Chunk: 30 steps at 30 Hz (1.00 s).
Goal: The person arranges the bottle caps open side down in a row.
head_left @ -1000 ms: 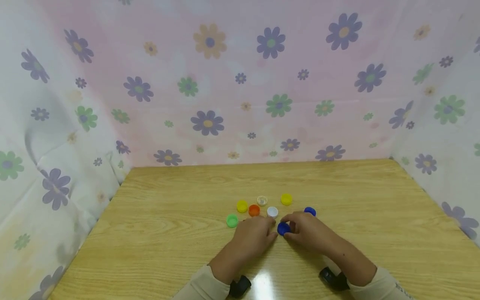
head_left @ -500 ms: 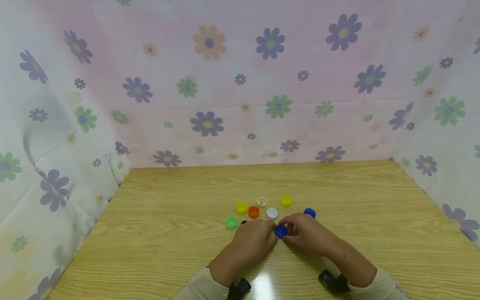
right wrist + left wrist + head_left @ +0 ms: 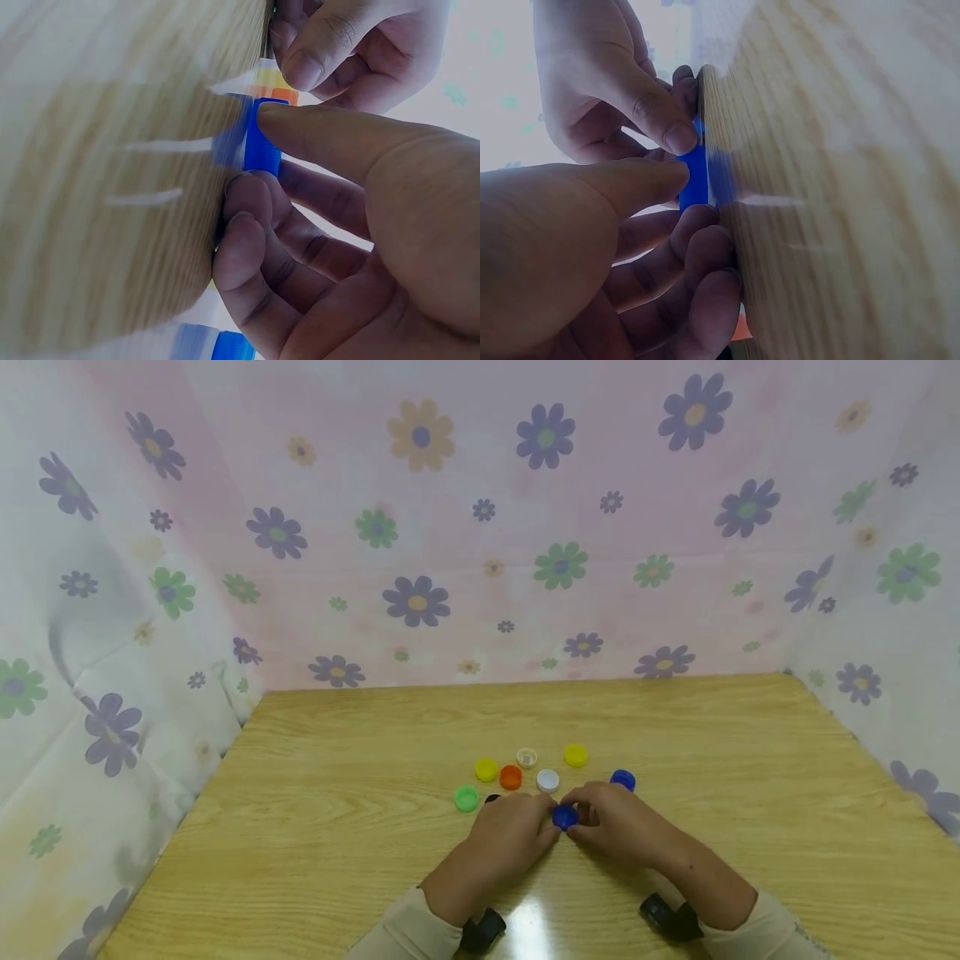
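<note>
A blue bottle cap (image 3: 565, 817) lies low at the table surface between both hands in the head view. My right hand (image 3: 618, 822) pinches it from the right, and its thumb (image 3: 315, 127) presses the ridged rim in the right wrist view. On the other side my left hand (image 3: 510, 835) has its thumb and forefinger around the cap's left edge. The left thumb (image 3: 649, 184) meets the blue rim in the left wrist view. The left forefinger's contact is partly hidden. Behind the left hand, a black cap (image 3: 492, 798) shows only partly.
Beyond the hands lie a green cap (image 3: 467, 798), a yellow cap (image 3: 486, 769), an orange cap (image 3: 511, 777), a clear cap (image 3: 527, 758), a white cap (image 3: 547, 781) and another yellow cap (image 3: 576, 755). A second blue cap (image 3: 622, 780) sits behind the right hand on the wooden table (image 3: 337, 827).
The right hand has shifted the blue cap slightly left, from just apart to between the left thumb and forefinger. The view has tilted a little. The other caps stay where they were.
</note>
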Motion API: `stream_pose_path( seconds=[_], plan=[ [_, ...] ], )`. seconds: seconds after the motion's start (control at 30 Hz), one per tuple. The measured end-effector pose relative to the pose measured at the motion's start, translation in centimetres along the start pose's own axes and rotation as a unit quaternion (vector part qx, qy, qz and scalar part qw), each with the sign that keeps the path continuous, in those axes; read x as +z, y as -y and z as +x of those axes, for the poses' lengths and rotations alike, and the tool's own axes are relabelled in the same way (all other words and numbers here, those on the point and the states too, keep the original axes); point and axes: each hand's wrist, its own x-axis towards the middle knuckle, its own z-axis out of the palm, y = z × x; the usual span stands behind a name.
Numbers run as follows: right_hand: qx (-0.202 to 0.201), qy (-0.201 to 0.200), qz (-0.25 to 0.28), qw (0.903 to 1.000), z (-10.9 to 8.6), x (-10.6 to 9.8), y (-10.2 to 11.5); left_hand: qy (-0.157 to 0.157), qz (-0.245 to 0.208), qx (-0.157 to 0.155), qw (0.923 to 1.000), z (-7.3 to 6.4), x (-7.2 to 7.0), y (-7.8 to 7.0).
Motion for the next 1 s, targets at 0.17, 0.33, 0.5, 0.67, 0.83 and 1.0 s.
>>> stream_pose_path(
  seconds=[0.17,0.33,0.5,0.67,0.83,1.0],
  plan=[
    [-0.001,-0.002,-0.006,1.0000,0.01,-0.19,0.08,-0.001,-0.007,0.002,1.0000,0.17,-0.07,-0.08],
    [0.017,0.002,-0.004,0.9998,0.06,-0.11,0.15,0.005,-0.019,0.007,0.9998,0.11,-0.12,0.07],
    [0.014,-0.001,-0.013,0.9998,0.08,-0.01,0.20,0.012,-0.038,0.016,0.9991,0.14,0.04,0.45],
    [0.011,-0.002,-0.019,0.9998,0.15,-0.14,0.43,0.013,-0.050,0.013,0.9986,0.23,-0.14,0.58],
    [0.005,-0.002,0.000,1.0000,0.04,-0.24,0.51,-0.006,-0.060,-0.001,0.9982,0.08,-0.30,0.46],
    [-0.011,-0.018,0.006,0.9998,-0.12,-0.56,0.73,-0.034,-0.065,-0.003,0.9973,0.00,-0.43,0.46]
  ],
)
